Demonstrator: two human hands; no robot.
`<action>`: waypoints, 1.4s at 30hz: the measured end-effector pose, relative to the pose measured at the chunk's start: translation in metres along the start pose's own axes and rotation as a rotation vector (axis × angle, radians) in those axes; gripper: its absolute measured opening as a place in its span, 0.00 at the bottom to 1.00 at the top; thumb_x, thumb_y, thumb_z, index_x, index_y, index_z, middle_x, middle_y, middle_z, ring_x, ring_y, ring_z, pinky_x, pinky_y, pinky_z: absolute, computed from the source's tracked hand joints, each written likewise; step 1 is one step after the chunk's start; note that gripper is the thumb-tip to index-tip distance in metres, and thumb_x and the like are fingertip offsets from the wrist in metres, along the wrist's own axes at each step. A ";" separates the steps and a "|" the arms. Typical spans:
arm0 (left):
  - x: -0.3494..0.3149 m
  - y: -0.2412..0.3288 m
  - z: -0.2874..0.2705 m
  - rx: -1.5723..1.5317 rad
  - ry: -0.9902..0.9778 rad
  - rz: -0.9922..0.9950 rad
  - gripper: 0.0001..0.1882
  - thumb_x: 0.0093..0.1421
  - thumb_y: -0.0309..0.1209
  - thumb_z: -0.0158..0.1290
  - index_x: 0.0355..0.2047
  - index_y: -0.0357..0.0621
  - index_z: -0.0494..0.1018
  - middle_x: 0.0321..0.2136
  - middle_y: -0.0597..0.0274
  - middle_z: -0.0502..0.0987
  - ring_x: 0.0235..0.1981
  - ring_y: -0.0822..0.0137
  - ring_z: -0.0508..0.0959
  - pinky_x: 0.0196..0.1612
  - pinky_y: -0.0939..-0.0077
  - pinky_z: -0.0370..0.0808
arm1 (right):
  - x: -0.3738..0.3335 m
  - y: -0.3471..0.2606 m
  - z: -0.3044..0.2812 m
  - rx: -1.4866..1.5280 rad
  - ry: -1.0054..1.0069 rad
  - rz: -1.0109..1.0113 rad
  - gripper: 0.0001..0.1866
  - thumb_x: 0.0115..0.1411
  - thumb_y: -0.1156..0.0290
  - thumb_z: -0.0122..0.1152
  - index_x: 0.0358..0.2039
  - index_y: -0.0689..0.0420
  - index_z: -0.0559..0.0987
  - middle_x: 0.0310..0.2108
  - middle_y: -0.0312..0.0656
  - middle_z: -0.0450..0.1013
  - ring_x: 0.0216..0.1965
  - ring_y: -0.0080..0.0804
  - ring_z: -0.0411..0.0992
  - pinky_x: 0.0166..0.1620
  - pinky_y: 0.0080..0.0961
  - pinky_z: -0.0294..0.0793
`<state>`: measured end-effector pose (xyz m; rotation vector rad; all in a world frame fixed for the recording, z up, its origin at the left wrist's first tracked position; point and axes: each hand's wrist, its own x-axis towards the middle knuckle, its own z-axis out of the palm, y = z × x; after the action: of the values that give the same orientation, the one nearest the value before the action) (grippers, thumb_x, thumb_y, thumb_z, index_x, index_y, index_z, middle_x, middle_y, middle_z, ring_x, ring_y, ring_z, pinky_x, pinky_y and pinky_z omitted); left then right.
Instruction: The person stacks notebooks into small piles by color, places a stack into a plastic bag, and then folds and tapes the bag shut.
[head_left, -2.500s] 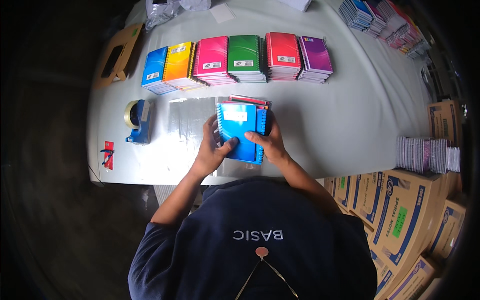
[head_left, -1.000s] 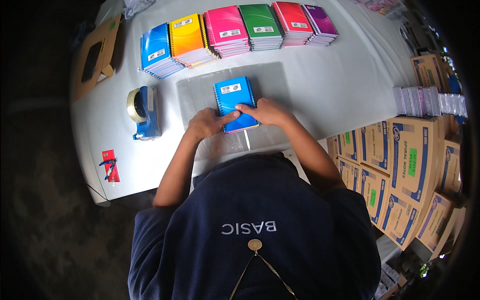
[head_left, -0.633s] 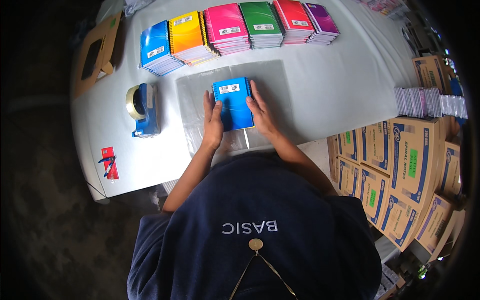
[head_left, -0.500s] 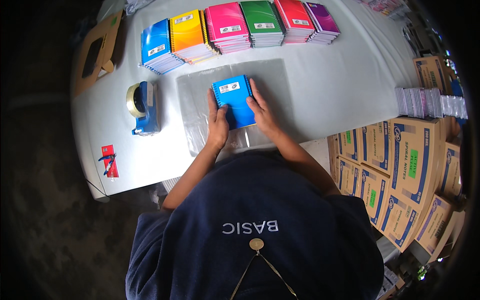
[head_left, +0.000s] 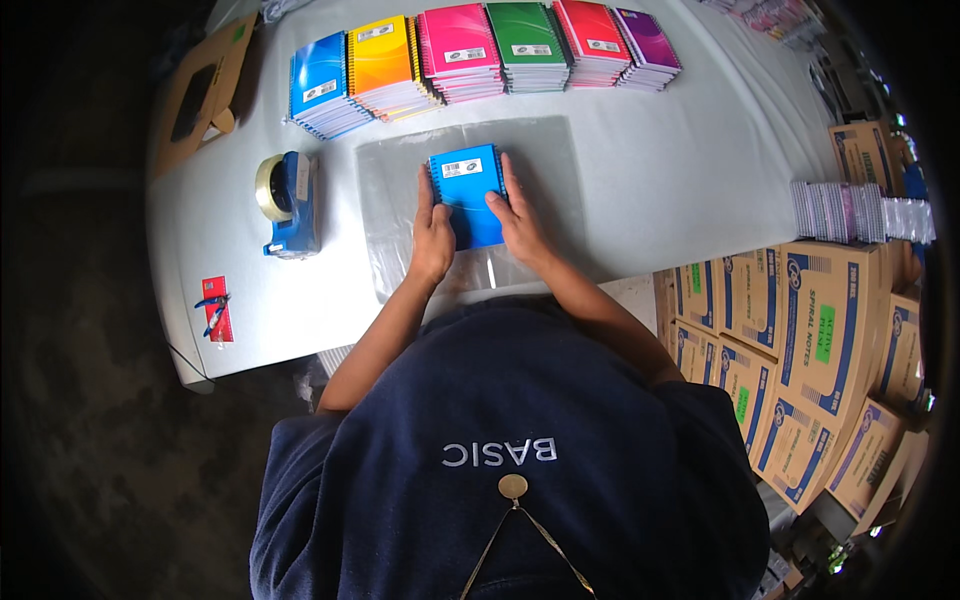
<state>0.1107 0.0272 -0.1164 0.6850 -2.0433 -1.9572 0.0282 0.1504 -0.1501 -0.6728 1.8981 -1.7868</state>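
Observation:
A blue spiral notebook (head_left: 470,205) with a white label, on top of what may be a small stack, is held between my two hands over a clear plastic sheet (head_left: 390,215). My left hand (head_left: 433,235) presses along its coil side, thumb near the lower left of the cover. On the opposite side, my right hand (head_left: 520,220) is closed against the edge, its thumb lying on the cover. Whatever lies beneath the blue cover is mostly hidden by it and my hands.
Stacks of spiral notebooks, from a blue stack (head_left: 322,85) to a purple stack (head_left: 648,48), line the far side. Left stand a tape dispenser (head_left: 292,205), a cardboard box (head_left: 205,95), and blue-handled cutters (head_left: 214,312) on a red notebook. Cartons (head_left: 825,330) are piled at right.
Both hands and the blue notebook stay nearly in place. The right thumb has shifted slightly on the cover, and the whole view has tilted a little.

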 end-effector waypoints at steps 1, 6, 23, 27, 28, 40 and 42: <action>0.000 -0.001 -0.001 0.028 0.012 0.004 0.31 0.64 0.38 0.38 0.63 0.34 0.47 0.64 0.37 0.43 0.66 0.44 0.41 0.65 0.54 0.41 | 0.000 0.000 -0.001 -0.011 0.005 0.009 0.34 0.66 0.60 0.45 0.66 0.60 0.46 0.65 0.52 0.49 0.66 0.40 0.47 0.65 0.31 0.44; -0.007 -0.022 -0.038 0.952 0.378 0.042 0.30 0.64 0.40 0.38 0.62 0.33 0.51 0.64 0.35 0.43 0.66 0.40 0.40 0.65 0.49 0.40 | -0.016 -0.004 -0.033 -0.750 0.287 0.034 0.27 0.64 0.63 0.44 0.60 0.63 0.60 0.65 0.56 0.48 0.68 0.50 0.39 0.66 0.47 0.34; -0.005 -0.026 -0.043 0.686 0.326 0.318 0.23 0.55 0.30 0.58 0.51 0.46 0.67 0.55 0.39 0.64 0.50 0.45 0.71 0.51 0.55 0.69 | -0.037 0.020 -0.054 -0.945 0.324 -0.140 0.17 0.59 0.72 0.50 0.50 0.58 0.73 0.53 0.47 0.68 0.60 0.48 0.59 0.62 0.46 0.51; -0.017 0.012 -0.059 0.250 0.163 -0.348 0.48 0.55 0.34 0.60 0.61 0.30 0.36 0.39 0.40 0.75 0.32 0.63 0.79 0.33 0.77 0.76 | -0.053 -0.006 -0.046 -0.411 0.317 -0.075 0.15 0.60 0.72 0.52 0.47 0.60 0.74 0.46 0.47 0.73 0.51 0.44 0.69 0.54 0.38 0.67; -0.023 0.009 -0.067 0.195 0.160 -0.445 0.41 0.54 0.35 0.60 0.59 0.29 0.48 0.32 0.48 0.78 0.28 0.65 0.79 0.30 0.78 0.75 | -0.061 -0.017 -0.043 -0.240 0.291 0.132 0.14 0.61 0.70 0.51 0.46 0.61 0.74 0.44 0.47 0.73 0.49 0.42 0.70 0.51 0.35 0.69; -0.047 0.027 -0.104 -0.357 -0.197 -0.801 0.13 0.59 0.42 0.51 0.25 0.47 0.72 0.23 0.66 0.76 0.26 0.74 0.73 0.32 0.78 0.67 | -0.079 -0.015 0.000 1.100 -0.304 1.349 0.26 0.66 0.57 0.44 0.48 0.72 0.66 0.47 0.58 0.69 0.47 0.40 0.73 0.41 0.29 0.80; -0.050 0.022 -0.109 -0.507 -0.184 -0.852 0.13 0.59 0.43 0.51 0.24 0.49 0.71 0.24 0.65 0.76 0.26 0.72 0.74 0.33 0.75 0.68 | -0.079 -0.018 0.013 1.163 -0.187 1.343 0.26 0.66 0.54 0.44 0.47 0.70 0.68 0.47 0.56 0.70 0.48 0.39 0.73 0.40 0.28 0.81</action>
<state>0.2011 -0.0447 -0.0779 1.4298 -1.2890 -2.9185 0.0992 0.1886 -0.1341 0.6910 0.5061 -1.3460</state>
